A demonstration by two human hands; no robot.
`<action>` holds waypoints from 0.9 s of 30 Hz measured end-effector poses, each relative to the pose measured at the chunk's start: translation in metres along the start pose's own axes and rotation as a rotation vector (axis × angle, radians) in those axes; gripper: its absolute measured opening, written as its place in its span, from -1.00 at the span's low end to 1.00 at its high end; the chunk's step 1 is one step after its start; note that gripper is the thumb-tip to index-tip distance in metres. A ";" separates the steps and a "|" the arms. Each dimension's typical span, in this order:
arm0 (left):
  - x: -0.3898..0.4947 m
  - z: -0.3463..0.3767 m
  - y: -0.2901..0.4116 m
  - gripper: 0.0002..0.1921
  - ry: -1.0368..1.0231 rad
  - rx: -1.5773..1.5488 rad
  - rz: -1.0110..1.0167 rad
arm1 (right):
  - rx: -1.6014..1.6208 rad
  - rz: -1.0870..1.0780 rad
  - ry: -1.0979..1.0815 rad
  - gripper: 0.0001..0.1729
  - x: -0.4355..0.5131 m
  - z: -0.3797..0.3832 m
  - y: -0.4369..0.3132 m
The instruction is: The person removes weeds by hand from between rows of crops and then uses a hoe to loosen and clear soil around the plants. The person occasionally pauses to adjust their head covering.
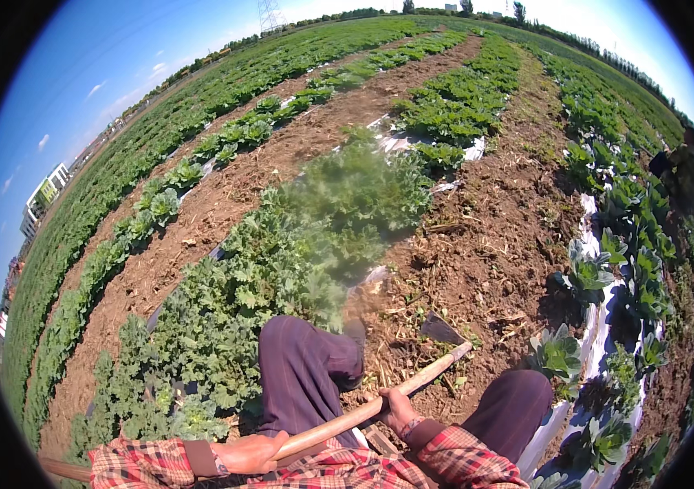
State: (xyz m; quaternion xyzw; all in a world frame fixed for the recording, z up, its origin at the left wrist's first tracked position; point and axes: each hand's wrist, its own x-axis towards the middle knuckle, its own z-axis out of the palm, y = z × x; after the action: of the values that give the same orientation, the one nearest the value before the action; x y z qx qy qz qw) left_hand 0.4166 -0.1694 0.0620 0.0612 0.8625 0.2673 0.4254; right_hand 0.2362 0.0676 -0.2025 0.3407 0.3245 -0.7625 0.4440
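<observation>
A hoe with a long wooden handle (347,422) lies slantwise across the lower part of the head view. My left hand (249,453) is closed around the handle at the lower left, and my right hand (397,411) grips it farther along, nearer the blade. The dark metal hoe blade (440,330) rests at the soil among cut weeds and straw, just ahead of my knees. Whether its edge is in the soil I cannot tell. The handle's rear end shows past my left sleeve at the bottom left.
Leafy green plants (249,287) grow densely beside my left leg. On the right, cabbage-like plants (557,354) stand in white plastic mulch film (594,336). A bare soil path (487,244) runs ahead between the rows. Another person (689,171) is at the far right in shadow.
</observation>
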 end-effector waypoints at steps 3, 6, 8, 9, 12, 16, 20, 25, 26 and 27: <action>0.001 0.006 -0.001 -0.55 0.017 -0.013 0.032 | 0.046 -0.031 0.017 -0.72 0.000 -0.002 -0.001; 0.010 -0.003 0.005 -0.55 0.044 -0.070 0.064 | -0.002 -0.095 0.095 -0.73 -0.008 0.003 -0.015; 0.021 0.003 -0.002 -0.56 0.088 -0.057 0.064 | 0.015 -0.152 0.114 -0.74 -0.017 0.012 -0.029; 0.043 -0.005 0.000 -0.56 0.091 -0.026 0.102 | -0.005 -0.242 0.138 -0.77 0.009 -0.017 -0.047; 0.069 0.003 0.007 -0.58 0.185 -0.036 0.107 | 0.081 -0.281 0.142 -0.81 -0.013 0.009 -0.062; 0.120 -0.001 0.018 -0.49 0.165 -0.035 0.119 | 0.113 -0.221 0.080 -0.75 -0.005 -0.002 -0.056; 0.123 -0.014 0.034 -0.43 0.071 -0.126 0.150 | 0.079 -0.182 0.107 -0.75 -0.008 0.001 -0.043; 0.106 -0.014 0.027 -0.41 0.039 -0.220 0.042 | 0.091 -0.180 0.063 -0.79 0.000 -0.001 -0.048; 0.106 -0.014 0.023 -0.41 0.033 -0.221 0.035 | 0.115 -0.175 0.051 -0.81 0.002 -0.001 -0.048; 0.097 -0.012 0.018 -0.42 0.037 -0.233 0.007 | 0.123 -0.133 0.044 -0.84 -0.013 0.017 -0.045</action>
State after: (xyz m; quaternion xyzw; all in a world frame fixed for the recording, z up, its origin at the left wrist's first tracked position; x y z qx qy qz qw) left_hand 0.3439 -0.1265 0.0089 0.0094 0.8330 0.3683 0.4127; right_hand 0.1969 0.0776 -0.1740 0.3616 0.3084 -0.8012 0.3635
